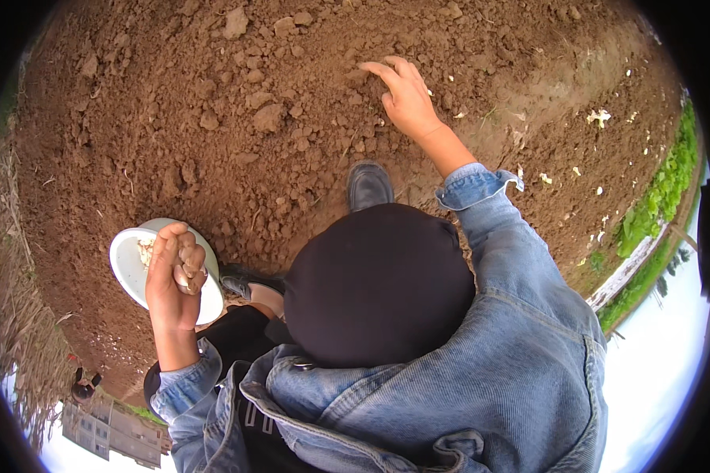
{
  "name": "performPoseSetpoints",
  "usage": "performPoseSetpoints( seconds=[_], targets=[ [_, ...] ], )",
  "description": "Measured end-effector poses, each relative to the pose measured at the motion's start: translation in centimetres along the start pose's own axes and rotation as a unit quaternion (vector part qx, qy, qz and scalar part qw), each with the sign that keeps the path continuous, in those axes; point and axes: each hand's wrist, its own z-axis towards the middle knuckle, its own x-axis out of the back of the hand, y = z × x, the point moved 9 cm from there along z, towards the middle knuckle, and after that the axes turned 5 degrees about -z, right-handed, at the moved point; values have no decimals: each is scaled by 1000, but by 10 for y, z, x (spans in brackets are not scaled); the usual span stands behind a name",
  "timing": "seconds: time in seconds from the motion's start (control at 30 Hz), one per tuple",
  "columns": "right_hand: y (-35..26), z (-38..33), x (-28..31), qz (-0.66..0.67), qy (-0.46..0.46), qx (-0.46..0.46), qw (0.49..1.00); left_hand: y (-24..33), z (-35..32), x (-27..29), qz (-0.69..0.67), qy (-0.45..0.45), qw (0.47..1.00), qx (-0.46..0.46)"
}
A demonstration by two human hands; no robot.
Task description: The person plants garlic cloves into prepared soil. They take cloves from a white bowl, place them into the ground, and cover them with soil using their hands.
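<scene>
**Setting cloves in the soil**

My right hand presses fingertips-down into the soil ahead of my shoe — whether it grips anything, I cannot tell. My left hand pinches cloves over the bowl, left of the shoe — the next one likely wants passing across.

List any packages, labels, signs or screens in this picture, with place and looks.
None in view: only tilled brown soil, a round white bowl under the left hand, and the right hand touching the dirt.
</scene>
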Motion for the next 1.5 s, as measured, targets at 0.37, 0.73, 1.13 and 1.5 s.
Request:
performPoseSetpoints(
  seconds=[0.37,0.73,1.13,1.5],
  targets=[
    [26,-76,-35,-37,-76,-63,994,-7,11,-8,14,-17,1000,11],
    [-59,-16,38,294,-35,-58,953,-55,72,-103,-13,-159,985,66],
    [-130,7,75,187,-25,87,978,-86,107,-168,87,-192,977,37],
    [176,-33,58,179,90,-336,920,-119,110,-155,82,-177,971,135]
  ],
)
